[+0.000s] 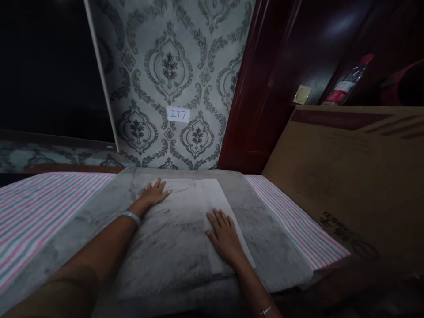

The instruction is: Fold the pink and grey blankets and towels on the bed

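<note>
A grey fluffy cloth (172, 247) lies over a wider grey plush cover (261, 229), with a smooth whitish strip (212, 194) along its right side. My left hand (155, 193) rests flat near the upper left corner of the fluffy cloth, fingers spread. Palm down, my right hand (225, 236) presses on the whitish strip, its fingers apart and pointing away from me. Neither hand grips anything. I cannot tell whether the strip is a turned-over edge or a separate piece.
A pink-and-grey striped cloth (49, 198) shows on both sides beneath the plush cover. A large cardboard box (318, 163) stands at the right, with a plastic bottle (344, 86) beyond its top edge. A dark screen (56, 70) hangs left on the patterned wall (168, 39).
</note>
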Motion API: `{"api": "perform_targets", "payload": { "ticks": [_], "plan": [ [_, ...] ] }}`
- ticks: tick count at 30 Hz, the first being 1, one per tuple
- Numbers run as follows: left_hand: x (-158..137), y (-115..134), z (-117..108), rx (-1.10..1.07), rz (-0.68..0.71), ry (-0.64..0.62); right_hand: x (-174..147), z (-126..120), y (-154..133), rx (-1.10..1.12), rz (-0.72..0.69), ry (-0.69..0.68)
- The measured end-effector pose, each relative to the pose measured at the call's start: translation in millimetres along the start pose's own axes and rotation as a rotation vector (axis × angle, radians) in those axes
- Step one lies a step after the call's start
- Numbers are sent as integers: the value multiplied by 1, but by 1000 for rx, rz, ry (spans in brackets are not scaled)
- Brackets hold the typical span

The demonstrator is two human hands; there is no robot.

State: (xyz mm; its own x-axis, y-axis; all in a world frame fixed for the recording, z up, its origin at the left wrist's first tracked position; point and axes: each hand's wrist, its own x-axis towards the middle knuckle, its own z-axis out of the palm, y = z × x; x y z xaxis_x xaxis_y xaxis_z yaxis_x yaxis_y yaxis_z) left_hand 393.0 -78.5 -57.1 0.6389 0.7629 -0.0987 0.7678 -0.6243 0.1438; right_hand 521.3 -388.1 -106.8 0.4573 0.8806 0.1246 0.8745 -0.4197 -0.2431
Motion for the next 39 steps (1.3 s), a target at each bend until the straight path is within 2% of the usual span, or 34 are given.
{"api": "perform_targets", "payload": {
  "ticks": [3, 6, 9, 12, 14, 16, 20, 24, 27, 39],
  "plan": [
    [-12, -1, -4, 4, -10, -38, 0, -2, 0, 17, 0, -1],
    [-34, 4, -1, 57, 3, -12, 0, -1, -1, 25, -3, 5],
    [-62, 16, 9, 123, 177, 66, 0, 1, 0, 32, 0, 9],
    [-88, 30, 24, 105, 370, 59, 4, -5, 2, 29, 6, -19],
    [-101, 38, 33, 84, 426, 59, 13, -16, 3, 25, -1, -76],
    [-108, 42, 40, 70, 447, 114, 28, -29, 0, 24, -7, -113],
    [-111, 42, 49, 55, 447, 230, 72, -38, -15, 25, -4, -67],
    [-110, 37, 53, 67, 419, 274, 116, -19, -24, 28, -40, -143],
    [-109, 36, 56, 67, 411, 300, 139, -7, -22, 27, -56, -150],
    [-106, 30, 61, 53, 440, 321, 186, 0, -14, 85, 21, -112]
  ]
}}
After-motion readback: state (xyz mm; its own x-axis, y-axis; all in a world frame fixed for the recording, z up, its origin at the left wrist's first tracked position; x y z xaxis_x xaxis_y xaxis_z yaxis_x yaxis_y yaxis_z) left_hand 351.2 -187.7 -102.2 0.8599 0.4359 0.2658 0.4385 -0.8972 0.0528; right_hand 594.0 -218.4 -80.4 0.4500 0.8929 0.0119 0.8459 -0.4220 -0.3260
